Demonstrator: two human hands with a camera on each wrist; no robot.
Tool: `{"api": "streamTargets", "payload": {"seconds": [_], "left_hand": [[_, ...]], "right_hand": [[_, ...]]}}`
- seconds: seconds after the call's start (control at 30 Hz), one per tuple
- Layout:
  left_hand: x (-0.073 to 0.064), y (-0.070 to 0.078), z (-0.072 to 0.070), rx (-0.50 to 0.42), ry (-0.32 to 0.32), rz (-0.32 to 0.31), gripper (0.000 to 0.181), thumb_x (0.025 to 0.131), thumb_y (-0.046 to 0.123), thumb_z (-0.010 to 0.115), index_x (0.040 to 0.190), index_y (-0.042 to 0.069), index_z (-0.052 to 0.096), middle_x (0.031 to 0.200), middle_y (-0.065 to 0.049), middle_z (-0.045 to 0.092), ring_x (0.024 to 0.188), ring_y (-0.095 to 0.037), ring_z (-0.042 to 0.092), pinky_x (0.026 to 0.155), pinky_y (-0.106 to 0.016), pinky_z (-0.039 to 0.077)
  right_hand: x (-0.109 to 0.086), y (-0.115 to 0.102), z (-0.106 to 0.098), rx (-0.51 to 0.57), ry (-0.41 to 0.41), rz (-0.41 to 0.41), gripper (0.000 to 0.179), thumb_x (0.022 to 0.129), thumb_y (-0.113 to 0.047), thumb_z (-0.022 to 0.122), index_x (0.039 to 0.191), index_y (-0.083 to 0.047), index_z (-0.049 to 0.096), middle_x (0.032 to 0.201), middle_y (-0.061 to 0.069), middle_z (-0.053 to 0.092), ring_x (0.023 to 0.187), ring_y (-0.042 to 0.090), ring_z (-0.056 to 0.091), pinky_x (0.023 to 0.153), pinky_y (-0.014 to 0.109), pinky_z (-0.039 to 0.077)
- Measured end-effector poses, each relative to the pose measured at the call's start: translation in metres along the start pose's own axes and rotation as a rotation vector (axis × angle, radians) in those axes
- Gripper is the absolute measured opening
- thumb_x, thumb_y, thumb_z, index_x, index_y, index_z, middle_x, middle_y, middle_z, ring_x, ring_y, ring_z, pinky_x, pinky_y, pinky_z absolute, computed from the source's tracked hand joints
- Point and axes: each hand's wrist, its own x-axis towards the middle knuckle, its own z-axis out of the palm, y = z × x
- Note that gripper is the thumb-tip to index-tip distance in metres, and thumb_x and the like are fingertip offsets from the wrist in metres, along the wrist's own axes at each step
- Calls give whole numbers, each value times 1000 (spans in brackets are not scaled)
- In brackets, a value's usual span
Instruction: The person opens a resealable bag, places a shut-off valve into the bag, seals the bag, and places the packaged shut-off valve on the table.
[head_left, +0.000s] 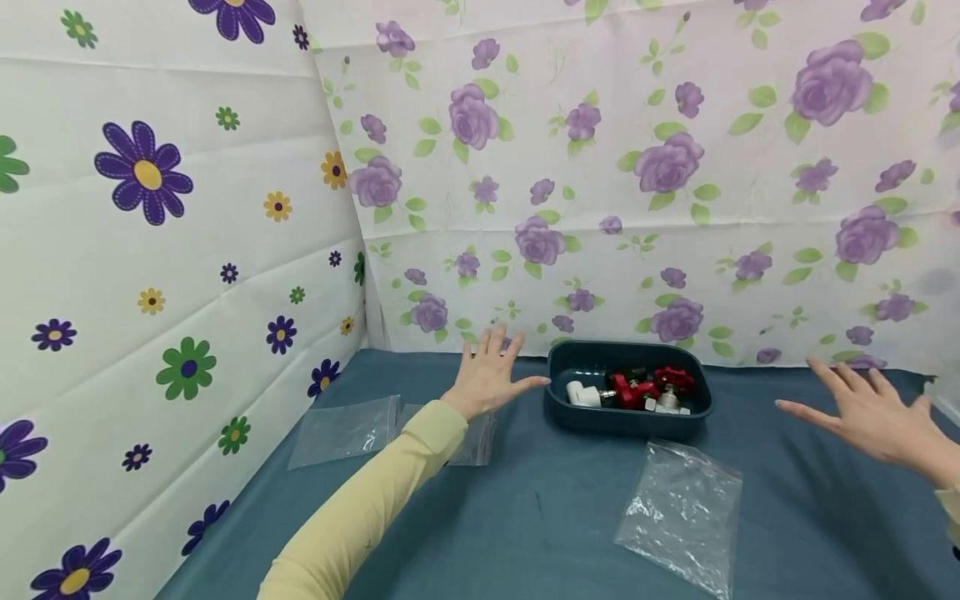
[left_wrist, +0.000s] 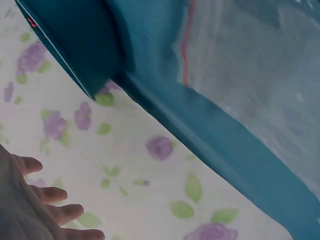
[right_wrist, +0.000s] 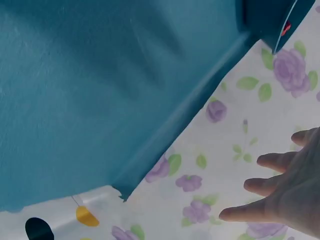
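Note:
My left hand (head_left: 487,379), fingers spread, hovers just left of a dark teal tub (head_left: 626,423) and holds nothing. Two clear zip bags lie beneath and beside that arm: the left bag (head_left: 348,433) flat, the other bag (head_left: 474,442) partly hidden by the sleeve. To the right of the tub, my right hand (head_left: 877,417) is held out over the table with its fingers spread and nothing in it. Inside the tub are a white elbow-shaped pipe fitting (head_left: 585,395) and valves with red handles (head_left: 673,381). In the right wrist view, my right fingers (right_wrist: 265,185) are extended.
Another clear zip bag (head_left: 682,508) lies in front of the tub. A blue cloth (head_left: 525,533) covers the table. Flower-printed sheets hang behind (head_left: 600,275) and along the left side. The tub stands close to the back sheet.

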Motion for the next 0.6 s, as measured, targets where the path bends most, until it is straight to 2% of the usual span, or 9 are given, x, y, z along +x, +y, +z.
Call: {"api": "streamTargets", "payload": {"seconds": [0.1,0.23,0.4,0.6], "left_hand": [[-4,12,-1,-4,42,40,84,82,71,33,145,16,21,145,-16,16,130,-33,17,98,-55,20],[-9,32,2,-29,87,125,79,85,66,35,141,11,29,140,-17,27,125,-31,27,95,-47,30],[-16,59,10,-59,88,214,73,88,62,34,134,6,38,123,-14,39,106,-25,42,79,-33,44],[-23,83,22,-134,8,267,65,88,59,36,127,8,44,103,-6,40,81,-16,39,58,-21,42]], "right_hand": [[-3,-5,2,-28,-19,-20,106,78,-71,45,143,-1,-2,130,42,12,110,65,7,76,76,4],[-6,-18,7,-23,-63,-50,101,82,-69,40,139,9,9,118,45,24,100,65,23,67,71,26],[-6,-34,12,51,-92,-101,96,85,-64,41,136,13,18,116,46,27,98,64,28,66,68,30],[-5,-46,21,203,-131,-162,82,91,-53,43,129,18,27,113,43,35,98,56,38,67,60,37]]}}
